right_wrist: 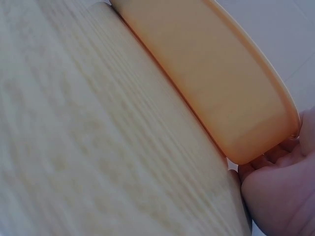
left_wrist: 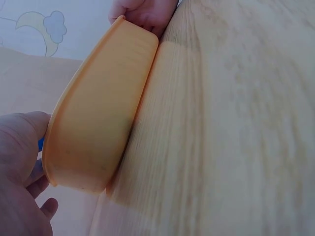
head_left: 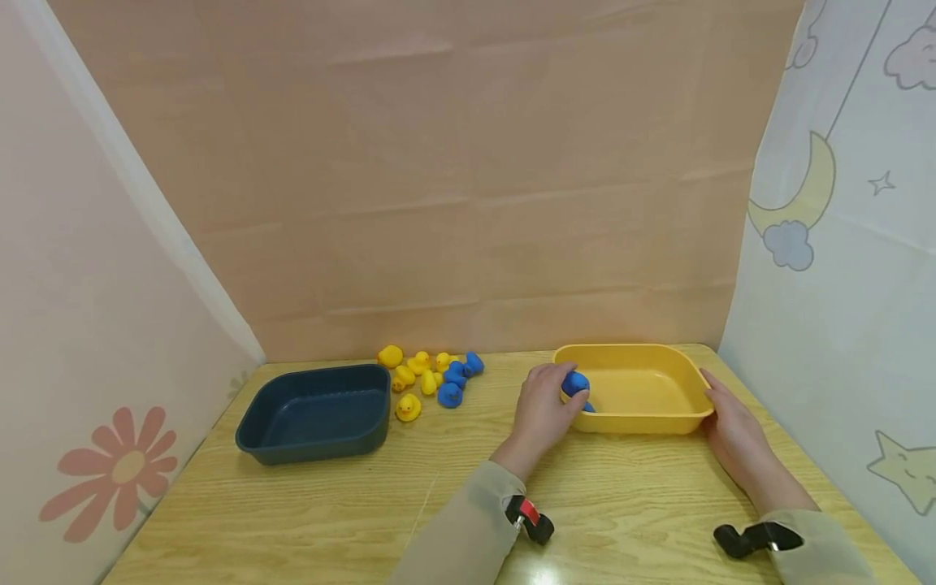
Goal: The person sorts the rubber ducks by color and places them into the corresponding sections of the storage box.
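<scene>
My left hand is at the left end of a yellow plastic tub, holding a blue rubber duck between thumb and fingers just over the rim. Below it, a bit of another blue thing shows inside the tub, mostly hidden. In the left wrist view only a sliver of blue appears behind the left hand. At the tub's right end my right hand grips the rim and side. The right wrist view has the fingers of the right hand curled against the tub's end wall.
A dark blue tub stands at the left on the wooden table. Between the tubs lie several yellow rubber ducks and several blue ducks. A brown paper backdrop rises behind, with printed side walls left and right.
</scene>
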A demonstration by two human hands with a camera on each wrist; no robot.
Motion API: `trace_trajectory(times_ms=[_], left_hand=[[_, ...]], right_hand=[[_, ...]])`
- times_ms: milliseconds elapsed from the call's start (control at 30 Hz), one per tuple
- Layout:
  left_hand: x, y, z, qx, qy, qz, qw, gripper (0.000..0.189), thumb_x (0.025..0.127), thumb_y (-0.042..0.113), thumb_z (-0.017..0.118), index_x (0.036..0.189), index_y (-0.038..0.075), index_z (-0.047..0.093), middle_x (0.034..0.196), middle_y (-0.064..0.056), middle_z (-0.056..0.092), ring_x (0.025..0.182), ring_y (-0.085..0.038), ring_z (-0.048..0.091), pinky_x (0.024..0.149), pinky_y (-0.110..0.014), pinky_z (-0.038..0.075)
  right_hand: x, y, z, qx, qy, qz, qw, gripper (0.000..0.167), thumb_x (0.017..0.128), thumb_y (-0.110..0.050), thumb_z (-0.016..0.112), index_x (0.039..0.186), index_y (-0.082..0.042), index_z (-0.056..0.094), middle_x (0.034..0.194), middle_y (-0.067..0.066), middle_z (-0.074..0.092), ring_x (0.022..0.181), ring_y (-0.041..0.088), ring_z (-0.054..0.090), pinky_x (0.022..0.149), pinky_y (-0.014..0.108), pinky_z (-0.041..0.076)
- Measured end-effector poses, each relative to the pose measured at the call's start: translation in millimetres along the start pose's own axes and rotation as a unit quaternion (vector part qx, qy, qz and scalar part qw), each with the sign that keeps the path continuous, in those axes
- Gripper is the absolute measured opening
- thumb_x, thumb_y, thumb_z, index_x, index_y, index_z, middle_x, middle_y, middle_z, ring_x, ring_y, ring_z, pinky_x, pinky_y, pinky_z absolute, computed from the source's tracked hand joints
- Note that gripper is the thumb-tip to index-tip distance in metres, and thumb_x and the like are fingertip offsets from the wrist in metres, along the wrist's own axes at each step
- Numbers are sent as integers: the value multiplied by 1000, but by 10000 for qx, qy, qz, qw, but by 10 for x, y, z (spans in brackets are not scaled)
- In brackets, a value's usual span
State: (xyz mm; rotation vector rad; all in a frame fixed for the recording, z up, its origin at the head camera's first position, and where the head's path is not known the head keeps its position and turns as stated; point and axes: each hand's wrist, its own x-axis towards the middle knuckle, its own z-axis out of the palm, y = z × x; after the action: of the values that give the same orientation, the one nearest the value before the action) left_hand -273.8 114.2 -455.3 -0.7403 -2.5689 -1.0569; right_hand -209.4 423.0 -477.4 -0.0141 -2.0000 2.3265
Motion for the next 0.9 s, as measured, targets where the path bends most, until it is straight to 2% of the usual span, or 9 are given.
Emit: trace_trajectory(times_ms=[467, 900], left_hand=[[6, -15, 19, 56, 41, 54, 10000, 50, 106, 35, 78, 152, 18, 68, 145, 5, 71, 144, -22, 55, 118, -46, 47], [28, 5, -25, -91, 6, 109, 9999, 46, 107, 33, 78, 149, 17, 70, 141, 3, 73, 142, -23, 57, 117, -48, 47]], right_hand=[[-1, -7, 6, 42, 45, 34, 10000, 70, 123, -38, 25, 174, -10, -14, 182, 1, -21, 167, 20, -15, 132, 29, 2], [0, -3, 12, 46, 86, 0, 10000, 71, 123, -39, 27, 174, -9, -13, 183, 0, -18, 167, 16, -13, 131, 28, 3]])
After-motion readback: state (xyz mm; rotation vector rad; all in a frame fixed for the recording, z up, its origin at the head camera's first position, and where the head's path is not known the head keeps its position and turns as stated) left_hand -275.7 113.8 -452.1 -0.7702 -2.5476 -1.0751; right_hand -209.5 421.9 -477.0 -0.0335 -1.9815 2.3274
